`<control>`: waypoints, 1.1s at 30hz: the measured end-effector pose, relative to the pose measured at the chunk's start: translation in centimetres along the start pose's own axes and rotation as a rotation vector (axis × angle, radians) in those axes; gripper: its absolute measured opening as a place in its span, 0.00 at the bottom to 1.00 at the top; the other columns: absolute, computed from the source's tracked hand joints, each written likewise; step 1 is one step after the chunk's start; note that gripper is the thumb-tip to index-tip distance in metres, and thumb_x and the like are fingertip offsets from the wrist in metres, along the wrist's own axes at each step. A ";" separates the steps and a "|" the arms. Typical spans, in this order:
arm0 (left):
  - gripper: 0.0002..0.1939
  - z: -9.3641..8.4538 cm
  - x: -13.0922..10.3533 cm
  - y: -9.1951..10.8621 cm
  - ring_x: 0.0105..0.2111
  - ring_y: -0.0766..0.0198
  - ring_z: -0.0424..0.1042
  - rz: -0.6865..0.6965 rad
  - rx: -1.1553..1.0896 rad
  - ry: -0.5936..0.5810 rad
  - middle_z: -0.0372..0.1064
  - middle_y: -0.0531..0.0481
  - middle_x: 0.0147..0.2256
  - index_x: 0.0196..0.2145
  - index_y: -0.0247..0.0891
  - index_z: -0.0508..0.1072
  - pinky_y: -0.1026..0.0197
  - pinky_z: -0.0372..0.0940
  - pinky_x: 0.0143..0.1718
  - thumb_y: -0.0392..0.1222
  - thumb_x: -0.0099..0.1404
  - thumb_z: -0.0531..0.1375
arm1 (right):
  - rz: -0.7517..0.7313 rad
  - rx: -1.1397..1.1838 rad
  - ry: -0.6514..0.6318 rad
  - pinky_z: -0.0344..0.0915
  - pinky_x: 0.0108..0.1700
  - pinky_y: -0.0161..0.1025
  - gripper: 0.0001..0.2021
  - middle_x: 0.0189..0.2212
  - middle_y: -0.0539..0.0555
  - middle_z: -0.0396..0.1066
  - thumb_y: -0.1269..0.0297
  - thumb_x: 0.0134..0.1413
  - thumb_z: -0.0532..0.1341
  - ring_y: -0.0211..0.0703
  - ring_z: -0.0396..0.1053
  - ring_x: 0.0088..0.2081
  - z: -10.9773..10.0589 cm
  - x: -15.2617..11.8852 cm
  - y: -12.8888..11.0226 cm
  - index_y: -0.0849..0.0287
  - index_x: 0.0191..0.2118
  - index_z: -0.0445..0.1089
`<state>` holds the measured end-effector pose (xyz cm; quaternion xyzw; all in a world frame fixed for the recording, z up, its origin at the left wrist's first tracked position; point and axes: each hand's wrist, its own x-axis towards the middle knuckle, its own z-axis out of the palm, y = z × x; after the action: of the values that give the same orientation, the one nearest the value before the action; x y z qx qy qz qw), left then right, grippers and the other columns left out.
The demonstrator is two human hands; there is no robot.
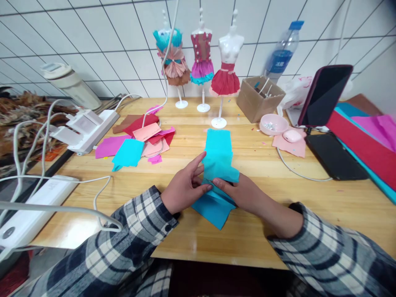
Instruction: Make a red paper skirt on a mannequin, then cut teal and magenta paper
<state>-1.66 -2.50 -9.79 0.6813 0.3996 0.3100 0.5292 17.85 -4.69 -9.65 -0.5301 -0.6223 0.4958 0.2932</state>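
Observation:
A turquoise piece of crepe paper (218, 142) lies over the table in front of me, its near part lifted and bent between my hands. My left hand (188, 185) pinches the paper's left edge between thumb and fingers. Over the right side, my right hand (239, 189) presses its thumb on the paper, with its other fingers hidden underneath. A thin dark sliver shows near the right thumb tip; I cannot make out what it is. Under both hands a folded blue paper part (215, 208) slants toward the table's front edge.
Behind stand three mannequins, including one in a red skirt (225, 82). Paper scraps (128, 152) lie left, near a power strip (93, 132) and loose cables. To the right are a cardboard box (258, 101), a pink bowl (274, 124), a propped phone (324, 97) and a black tablet-like slab (337, 156).

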 end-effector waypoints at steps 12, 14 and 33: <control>0.45 0.4 -0.2 0.3 0.24 0.71 0.63 -0.024 0.044 0.000 0.72 0.43 0.46 0.68 0.47 0.48 0.64 0.64 0.25 0.37 0.58 0.64 | -0.017 -0.005 -0.005 0.59 0.61 0.56 0.18 0.55 0.54 0.71 0.57 0.60 0.57 0.52 0.66 0.58 0.0 -0.1 -0.3 0.52 0.54 0.70; 0.45 0.4 -0.2 0.3 0.23 0.72 0.62 -0.024 0.047 -0.004 0.72 0.44 0.45 0.68 0.48 0.47 0.64 0.64 0.25 0.37 0.58 0.64 | -0.007 -0.001 -0.001 0.59 0.61 0.57 0.18 0.55 0.53 0.71 0.57 0.60 0.57 0.52 0.67 0.58 0.0 -0.1 -0.3 0.51 0.55 0.69; 0.45 0.4 -0.1 0.2 0.23 0.71 0.62 -0.021 0.088 0.007 0.73 0.46 0.42 0.68 0.46 0.46 0.65 0.61 0.23 0.36 0.58 0.62 | 0.057 0.059 -0.027 0.64 0.57 0.56 0.17 0.53 0.53 0.73 0.55 0.60 0.57 0.54 0.69 0.55 -0.1 -0.1 -0.4 0.53 0.51 0.72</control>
<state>-1.38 -2.83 -9.65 0.6984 0.4219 0.2890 0.5007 17.80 -4.78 -9.19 -0.5321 -0.5960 0.5290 0.2860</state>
